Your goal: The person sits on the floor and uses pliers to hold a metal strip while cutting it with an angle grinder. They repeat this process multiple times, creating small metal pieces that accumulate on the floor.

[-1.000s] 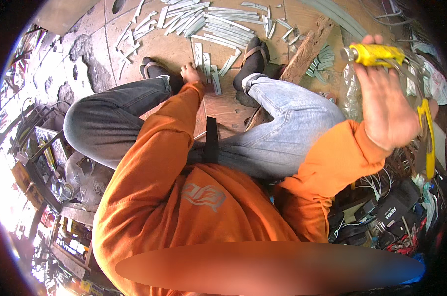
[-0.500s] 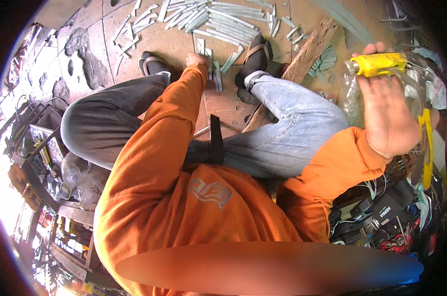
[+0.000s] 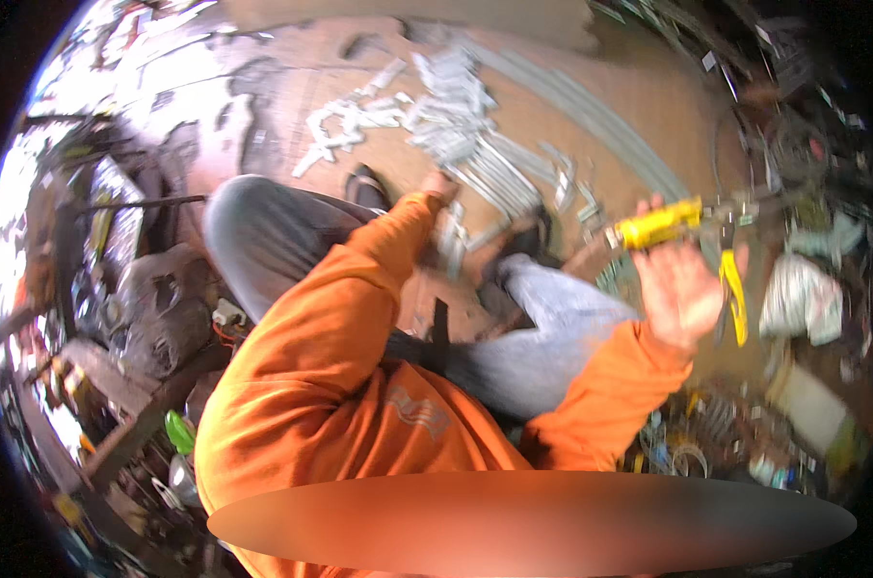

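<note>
From here I see the left arm stretched toward twelve o'clock, the left hand (image 3: 438, 183) low by the pale strips (image 3: 454, 101) on the floor (image 3: 639, 111); motion blur stops me telling whether its fingers grip one; the right arm bends out to three o'clock, the right hand (image 3: 682, 294) palm up, fingers extended and unclenched beneath one handle of the yellow-handled tool (image 3: 658, 223); its other handle lies just beside the palm; its metal parts are smeared; a hazy oval covers six o'clock.
</note>
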### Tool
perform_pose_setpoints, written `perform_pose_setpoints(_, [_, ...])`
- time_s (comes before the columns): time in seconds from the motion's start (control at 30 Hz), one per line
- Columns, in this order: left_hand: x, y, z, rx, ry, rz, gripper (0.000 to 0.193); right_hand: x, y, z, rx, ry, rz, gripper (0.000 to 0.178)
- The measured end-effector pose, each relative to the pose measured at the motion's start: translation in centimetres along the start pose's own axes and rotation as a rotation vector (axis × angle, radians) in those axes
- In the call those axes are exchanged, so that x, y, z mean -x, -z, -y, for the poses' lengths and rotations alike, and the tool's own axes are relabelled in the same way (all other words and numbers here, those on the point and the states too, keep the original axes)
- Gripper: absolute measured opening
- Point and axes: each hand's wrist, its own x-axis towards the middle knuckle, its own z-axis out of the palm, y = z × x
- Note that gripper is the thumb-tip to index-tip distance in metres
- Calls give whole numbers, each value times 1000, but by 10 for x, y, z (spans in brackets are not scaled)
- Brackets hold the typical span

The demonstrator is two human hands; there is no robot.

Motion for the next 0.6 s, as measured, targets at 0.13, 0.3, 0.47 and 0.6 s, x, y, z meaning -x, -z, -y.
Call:
perform_pose_setpoints(0.13, [21,94,-111,97,-248,-100,38,6,-2,-17,2,-110,164,83])
perform_pose_setpoints(0.3, [122,231,-189,47,-567,-91,31,-9,23,-70,211,-44,243,58])
perform_pose_setpoints(0.47, [220,291,-168,156,-620,-48,29,-11,62,-133,451,-141,125,59])
perform_pose_setpoints(0.6, [240,292,-171,298,-772,-37,34,-8,73,-168,472,-439,137,47])
